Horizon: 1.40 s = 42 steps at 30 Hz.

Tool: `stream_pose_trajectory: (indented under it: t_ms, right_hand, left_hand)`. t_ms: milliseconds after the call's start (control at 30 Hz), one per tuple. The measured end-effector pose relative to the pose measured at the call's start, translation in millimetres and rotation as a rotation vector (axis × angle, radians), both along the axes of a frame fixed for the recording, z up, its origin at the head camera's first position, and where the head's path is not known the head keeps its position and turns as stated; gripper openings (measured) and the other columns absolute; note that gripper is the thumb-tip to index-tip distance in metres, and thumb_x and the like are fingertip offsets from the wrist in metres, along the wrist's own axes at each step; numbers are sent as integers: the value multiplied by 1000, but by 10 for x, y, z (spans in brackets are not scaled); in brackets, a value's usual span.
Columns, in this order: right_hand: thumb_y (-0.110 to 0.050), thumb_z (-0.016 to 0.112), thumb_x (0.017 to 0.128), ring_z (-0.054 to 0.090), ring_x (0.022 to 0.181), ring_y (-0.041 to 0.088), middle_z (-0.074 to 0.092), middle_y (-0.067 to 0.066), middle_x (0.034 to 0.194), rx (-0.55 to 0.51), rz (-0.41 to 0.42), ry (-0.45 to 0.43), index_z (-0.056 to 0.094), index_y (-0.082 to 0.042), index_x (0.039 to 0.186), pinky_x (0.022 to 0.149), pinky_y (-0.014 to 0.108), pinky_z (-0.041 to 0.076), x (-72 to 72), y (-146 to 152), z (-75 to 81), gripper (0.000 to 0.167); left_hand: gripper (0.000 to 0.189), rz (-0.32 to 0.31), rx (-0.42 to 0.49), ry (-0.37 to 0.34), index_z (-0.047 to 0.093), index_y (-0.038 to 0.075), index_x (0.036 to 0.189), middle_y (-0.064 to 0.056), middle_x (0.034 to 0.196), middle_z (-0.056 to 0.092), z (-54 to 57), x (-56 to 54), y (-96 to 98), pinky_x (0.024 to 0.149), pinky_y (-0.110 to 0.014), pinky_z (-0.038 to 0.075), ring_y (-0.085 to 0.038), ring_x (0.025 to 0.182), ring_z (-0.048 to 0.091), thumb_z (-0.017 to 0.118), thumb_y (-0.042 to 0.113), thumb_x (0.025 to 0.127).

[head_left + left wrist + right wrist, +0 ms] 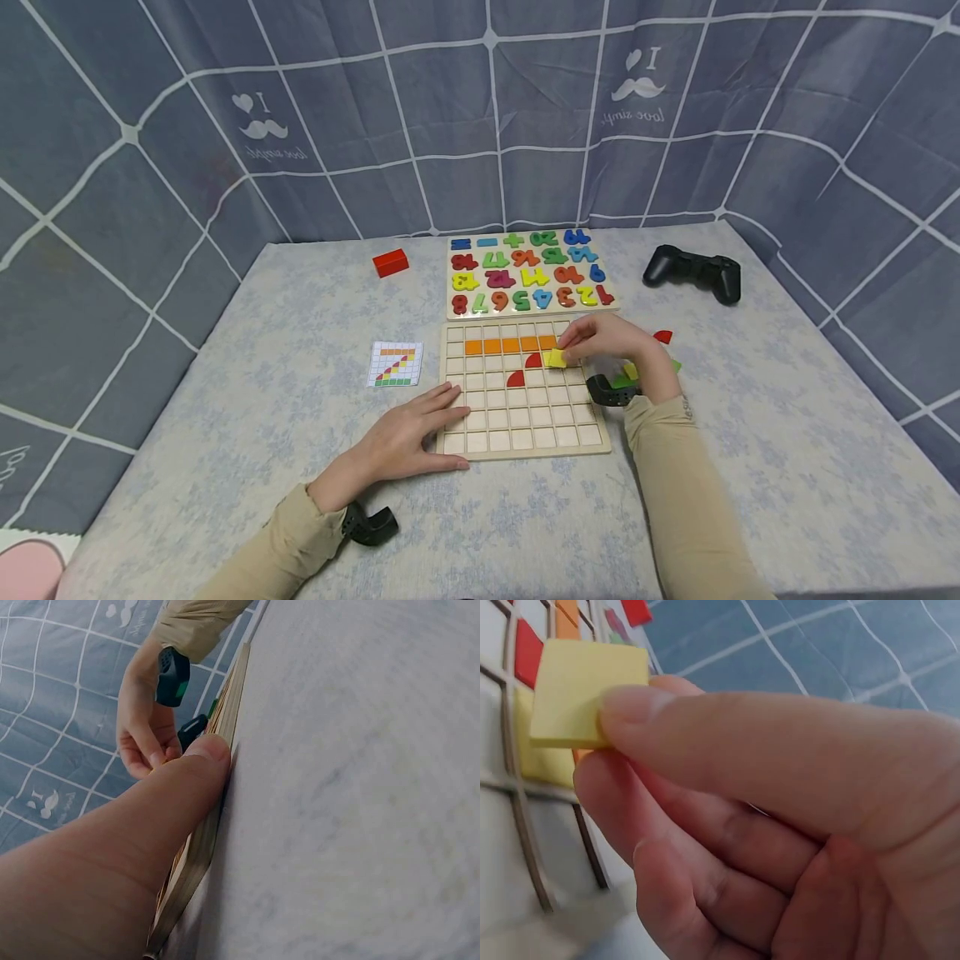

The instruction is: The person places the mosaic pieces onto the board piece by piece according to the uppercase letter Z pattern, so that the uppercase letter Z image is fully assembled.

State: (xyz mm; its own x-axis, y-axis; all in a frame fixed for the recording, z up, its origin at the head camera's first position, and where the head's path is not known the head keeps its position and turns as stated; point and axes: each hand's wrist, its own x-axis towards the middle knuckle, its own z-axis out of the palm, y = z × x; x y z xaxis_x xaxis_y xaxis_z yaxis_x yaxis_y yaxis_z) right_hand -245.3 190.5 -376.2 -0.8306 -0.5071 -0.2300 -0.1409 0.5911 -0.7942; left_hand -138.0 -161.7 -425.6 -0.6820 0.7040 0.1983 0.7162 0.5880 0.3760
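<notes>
My right hand (pixel 611 337) pinches a yellow square tile (pixel 585 690) between thumb and fingers, over the right part of a wooden grid board (pixel 498 442). Behind it in the right wrist view, another yellow tile (pixel 546 761) lies in a cell of the board, beside a red piece (pixel 529 654). A row of orange tiles (pixel 511 345) fills part of an upper row. Lower down sits a red quarter-round piece (pixel 516 380). With fingers spread, my left hand (pixel 405 433) rests at the board's left edge; its thumb touches the front-left corner.
A pattern card (pixel 395 364) lies left of the board. Behind it stands a number puzzle (pixel 525 287). A red block (pixel 391 263) is at the back left, a black game controller (pixel 693 273) at the back right. Loose pieces, one a red piece (pixel 663 337), lie by my right wrist.
</notes>
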Motion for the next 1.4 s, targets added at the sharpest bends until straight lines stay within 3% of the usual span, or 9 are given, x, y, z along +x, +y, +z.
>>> stream_pose_trajectory:
  t_ms: [400, 600, 767, 967, 1400]
  right_hand:
    - [-10, 69, 84, 60, 75, 14, 70, 4, 85, 27, 116, 48, 72, 0, 95, 77, 31, 49, 29, -354, -26, 14]
    - [-8, 69, 82, 55, 72, 13, 69, 0, 83, 140, 98, 73, 74, -6, 87, 73, 30, 47, 91, -503, -5, 7]
    - [-6, 70, 81, 50, 65, 15, 64, 0, 74, 169, 74, 102, 73, -7, 85, 65, 29, 44, 120, -537, 27, 6]
    - [-9, 71, 80, 50, 70, 18, 58, 3, 76, 106, 47, 83, 68, -4, 93, 67, 30, 43, 69, -366, 60, 14]
    - [-16, 69, 86, 56, 81, 21, 63, 7, 89, 13, -44, 70, 61, 3, 109, 71, 33, 47, 73, 391, 133, 31]
  left_hand:
    - [74, 4, -3, -4, 54, 14, 135, -10, 147, 37, -7, -1, 0, 106, -41, 34, -22, 137, 29, 62, 63, 79]
    - [74, 4, -1, 1, 55, 14, 134, -10, 146, 38, -4, 1, -2, 106, -41, 34, -22, 137, 29, 63, 62, 79]
    - [73, -1, 2, -4, 54, 14, 134, -10, 147, 37, -1, 3, -2, 106, -41, 34, -23, 137, 29, 63, 61, 79]
    - [74, -2, 5, -3, 54, 13, 134, -11, 147, 37, 1, 3, -1, 106, -41, 34, -23, 137, 29, 63, 62, 79]
    - [75, 2, 6, -2, 55, 13, 134, -10, 147, 38, -10, -6, 6, 105, -42, 34, -23, 137, 29, 62, 63, 79]
